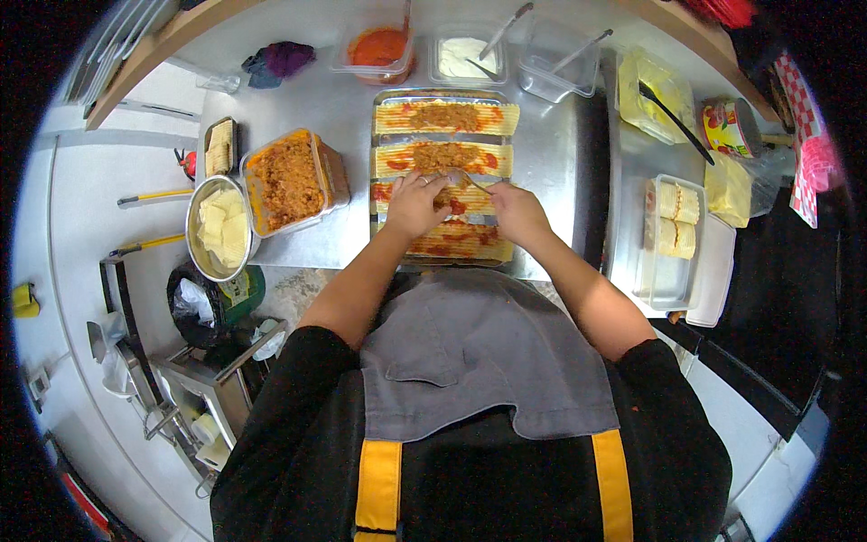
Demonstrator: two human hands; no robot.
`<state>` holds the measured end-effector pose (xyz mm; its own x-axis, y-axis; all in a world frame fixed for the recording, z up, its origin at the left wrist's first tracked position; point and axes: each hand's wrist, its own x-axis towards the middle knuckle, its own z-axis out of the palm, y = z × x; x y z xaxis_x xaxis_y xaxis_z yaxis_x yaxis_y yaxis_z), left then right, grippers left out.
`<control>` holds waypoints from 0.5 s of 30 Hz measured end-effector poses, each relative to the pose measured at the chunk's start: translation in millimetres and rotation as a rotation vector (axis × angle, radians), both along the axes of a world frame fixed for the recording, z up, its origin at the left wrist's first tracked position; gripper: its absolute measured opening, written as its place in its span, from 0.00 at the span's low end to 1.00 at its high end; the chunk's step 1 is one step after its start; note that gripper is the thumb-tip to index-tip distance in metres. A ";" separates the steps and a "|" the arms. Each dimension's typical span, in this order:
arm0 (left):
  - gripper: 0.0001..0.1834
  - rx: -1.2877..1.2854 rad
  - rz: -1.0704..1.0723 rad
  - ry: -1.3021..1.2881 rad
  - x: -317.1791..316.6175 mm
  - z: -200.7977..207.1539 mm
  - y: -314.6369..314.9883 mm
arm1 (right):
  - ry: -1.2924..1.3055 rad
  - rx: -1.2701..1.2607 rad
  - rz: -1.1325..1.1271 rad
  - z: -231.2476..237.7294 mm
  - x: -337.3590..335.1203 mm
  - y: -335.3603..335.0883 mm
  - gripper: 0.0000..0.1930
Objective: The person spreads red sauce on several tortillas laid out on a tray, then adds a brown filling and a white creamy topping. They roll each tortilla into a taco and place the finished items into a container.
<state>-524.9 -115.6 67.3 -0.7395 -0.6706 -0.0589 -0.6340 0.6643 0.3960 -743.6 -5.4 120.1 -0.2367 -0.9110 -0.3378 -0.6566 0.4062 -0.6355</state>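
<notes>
Over the tray (442, 139), the right hand (521, 215) has its grip closed around a thin utensil (477, 185); the left hand (417, 206), its grip unclear, partly hides the tray's sauced pasta strips (447, 157). Left of the tray stand a bowl (192, 233) and filling tub (335, 172); beyond it, red sauce (377, 47) and white cream (458, 57).

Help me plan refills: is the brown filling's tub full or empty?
The tub is nearly full: filling lies close below its rim.
</notes>
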 end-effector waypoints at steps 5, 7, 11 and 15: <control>0.29 0.044 0.057 0.236 36.0 31.7 -5.5 | -0.220 -0.011 -0.131 -11.0 -9.0 -0.5 0.16; 0.27 0.002 0.096 0.256 61.7 49.5 0.0 | -0.259 -0.045 -0.121 -11.2 -7.5 4.9 0.16; 0.24 -0.113 0.138 0.348 112.5 82.6 10.4 | -0.221 -0.128 -0.084 -6.6 3.4 19.3 0.15; 0.22 -0.235 0.241 0.337 169.3 109.5 8.7 | -0.258 -0.029 -0.195 2.1 25.0 3.8 0.14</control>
